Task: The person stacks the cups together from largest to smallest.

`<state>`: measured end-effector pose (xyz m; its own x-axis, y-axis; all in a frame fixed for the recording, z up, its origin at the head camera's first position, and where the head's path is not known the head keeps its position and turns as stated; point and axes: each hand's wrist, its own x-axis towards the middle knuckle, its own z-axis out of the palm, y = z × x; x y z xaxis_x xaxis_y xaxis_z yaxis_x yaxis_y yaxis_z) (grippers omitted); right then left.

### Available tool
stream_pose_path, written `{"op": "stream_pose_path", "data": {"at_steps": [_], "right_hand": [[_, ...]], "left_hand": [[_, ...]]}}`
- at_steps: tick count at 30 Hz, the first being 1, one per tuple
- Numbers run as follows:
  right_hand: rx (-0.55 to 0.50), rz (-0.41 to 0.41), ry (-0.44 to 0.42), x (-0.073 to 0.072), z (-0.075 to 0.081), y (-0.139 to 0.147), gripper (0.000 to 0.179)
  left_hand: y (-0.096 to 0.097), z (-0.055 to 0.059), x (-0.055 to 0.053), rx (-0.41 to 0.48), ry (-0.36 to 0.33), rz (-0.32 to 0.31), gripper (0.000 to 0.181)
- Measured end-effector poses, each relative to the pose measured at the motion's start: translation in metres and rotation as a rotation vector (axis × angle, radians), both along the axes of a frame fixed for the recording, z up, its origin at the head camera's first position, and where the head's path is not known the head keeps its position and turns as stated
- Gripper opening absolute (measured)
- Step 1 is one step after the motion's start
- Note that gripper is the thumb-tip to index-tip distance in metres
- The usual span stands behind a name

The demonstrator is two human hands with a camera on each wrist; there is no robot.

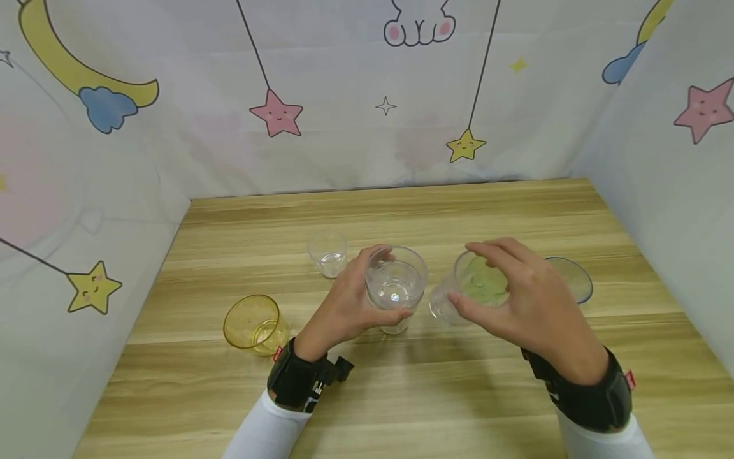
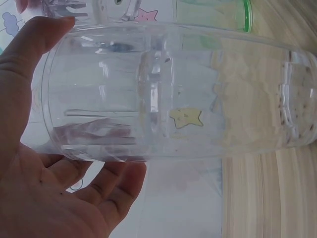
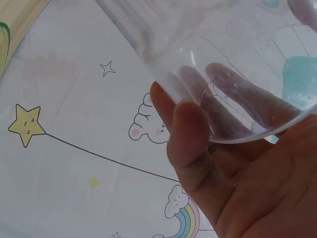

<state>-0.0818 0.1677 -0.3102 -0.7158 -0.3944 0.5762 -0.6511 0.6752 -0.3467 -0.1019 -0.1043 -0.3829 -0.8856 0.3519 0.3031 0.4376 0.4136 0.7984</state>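
Note:
My left hand (image 1: 346,303) grips a clear cup (image 1: 395,290) near its rim, thumb on the near side and fingers behind. In the left wrist view a second clear wall and base (image 2: 299,99) show below that cup, as if one is nested in another, over the wooden table. Just to the right, my right hand (image 1: 533,296) holds another clear cup (image 3: 237,54) between thumb and fingers. That cup is tilted, its mouth toward the palm and its base toward the left hand's cup. A green cup (image 2: 218,17) shows behind it, seen through its clear wall in the head view.
A yellow cup (image 1: 255,325) stands left of the left wrist. Farther back is a small clear cup (image 1: 328,252). At the right, a blue-rimmed cup (image 1: 576,280) is partly hidden by the right hand. Printed cloth walls (image 1: 344,159) border the wooden table (image 1: 241,223).

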Motion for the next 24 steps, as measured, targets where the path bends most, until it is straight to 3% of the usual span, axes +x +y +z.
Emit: {"op": "stream_pose_path", "data": {"at_steps": [24], "right_hand": [[-0.129,-0.005,0.091,-0.0014,0.0073,-0.0038,0.059]], "left_hand": [[-0.0007,-0.0004,0.0002,-0.007,0.001,0.0,0.094]]}}
